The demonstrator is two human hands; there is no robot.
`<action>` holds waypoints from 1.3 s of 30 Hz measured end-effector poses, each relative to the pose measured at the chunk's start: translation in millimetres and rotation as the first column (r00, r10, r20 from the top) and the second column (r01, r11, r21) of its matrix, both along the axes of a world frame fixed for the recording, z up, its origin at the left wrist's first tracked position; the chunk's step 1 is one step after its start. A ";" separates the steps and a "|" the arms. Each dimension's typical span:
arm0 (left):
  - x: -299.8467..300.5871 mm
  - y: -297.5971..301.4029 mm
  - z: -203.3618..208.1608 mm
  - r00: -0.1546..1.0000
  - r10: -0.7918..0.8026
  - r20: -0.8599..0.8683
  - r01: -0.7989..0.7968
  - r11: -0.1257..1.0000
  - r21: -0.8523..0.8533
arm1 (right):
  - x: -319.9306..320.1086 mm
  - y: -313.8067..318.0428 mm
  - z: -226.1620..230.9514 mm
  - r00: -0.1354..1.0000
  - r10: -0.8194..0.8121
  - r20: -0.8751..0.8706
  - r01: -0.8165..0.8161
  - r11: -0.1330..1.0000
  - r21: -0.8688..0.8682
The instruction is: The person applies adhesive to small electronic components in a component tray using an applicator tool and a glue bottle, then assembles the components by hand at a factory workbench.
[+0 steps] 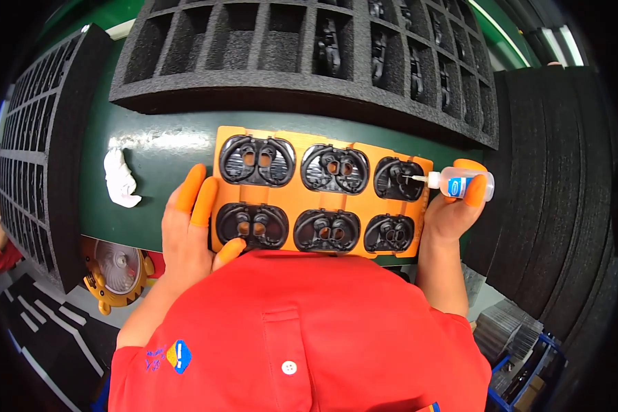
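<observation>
An orange tray [254,193] lies on the green table in front of me, bearing several black plastic frames [334,169] in two rows, each with a pair of round openings in its middle. My left hand [189,230] grips the tray's left end, fingers along the side and thumb at the near left corner; orange finger cots cover its tips. At the tray's right end, my right hand [453,213] is closed round a clear dropper bottle [470,185] with a blue label. The bottle's thin needle tip points left, over the far right black frame [395,180]; contact cannot be made out.
Beyond the tray stands a grey foam box [275,84] with compartments, some holding black parts. Another foam box [72,130] stands at the left. A crumpled white cloth [120,178] lies left of the tray. Dark foam sheets [542,172] are at the right; a yellow fan [120,275] sits below the table's left edge.
</observation>
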State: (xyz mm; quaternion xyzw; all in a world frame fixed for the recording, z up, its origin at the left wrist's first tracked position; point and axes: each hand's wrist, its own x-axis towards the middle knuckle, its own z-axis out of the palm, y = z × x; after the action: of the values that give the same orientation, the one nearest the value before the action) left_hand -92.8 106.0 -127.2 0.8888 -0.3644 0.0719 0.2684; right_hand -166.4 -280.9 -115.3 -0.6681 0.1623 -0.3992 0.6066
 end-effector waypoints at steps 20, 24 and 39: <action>-2.9 -10.7 -1.8 0.998 0.062 0.020 -0.064 0.989 0.134 | -0.4 -10.0 -3.1 0.997 -0.072 -0.012 0.073 0.997 0.024; -2.8 -11.1 -3.1 0.997 0.065 0.031 -0.068 0.990 0.122 | -8.4 -18.9 -7.2 0.996 -0.089 -0.005 0.089 0.994 0.060; -3.6 -14.6 2.4 0.998 0.059 0.023 -0.061 0.990 0.123 | -26.7 -16.8 -7.3 1.000 -0.010 -0.025 0.012 0.998 0.063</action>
State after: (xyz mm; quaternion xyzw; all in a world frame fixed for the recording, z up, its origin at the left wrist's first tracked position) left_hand -96.4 91.4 -124.8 0.9136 -0.3440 0.0656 0.2069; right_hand -193.1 -297.8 -122.5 -0.6527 0.1860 -0.3889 0.6231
